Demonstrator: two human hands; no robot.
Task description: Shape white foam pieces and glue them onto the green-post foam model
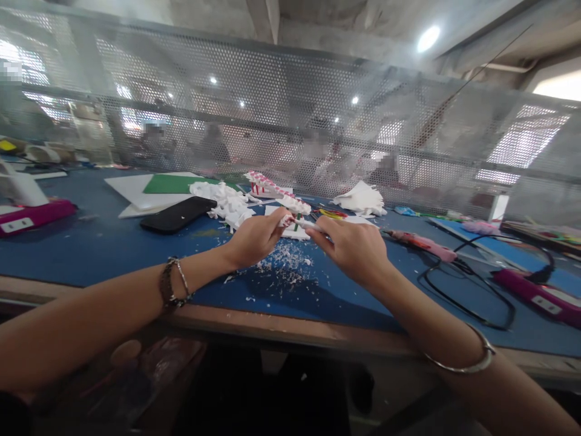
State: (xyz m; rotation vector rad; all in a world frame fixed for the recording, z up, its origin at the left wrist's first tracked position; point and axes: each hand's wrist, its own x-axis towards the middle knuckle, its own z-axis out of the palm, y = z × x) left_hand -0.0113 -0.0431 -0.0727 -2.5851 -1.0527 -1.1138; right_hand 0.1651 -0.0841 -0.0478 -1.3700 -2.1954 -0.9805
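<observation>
My left hand (254, 239) and my right hand (351, 245) meet above the blue table (91, 248), both pinched on a small white piece with red and green marks (297, 223) held between them. Under the hands lies a scatter of white shavings (285, 263). A pile of white foam pieces (227, 203) and a row of white and red pieces (272, 188) lie just beyond my fingers.
A black phone (177, 215) lies left of the pile, near white and green sheets (167, 183). A pink glue gun (426, 245) with a black cord (467, 297) sits to the right. Pink tools (34, 217) lie at both sides. A perforated metal screen (290, 121) backs the table.
</observation>
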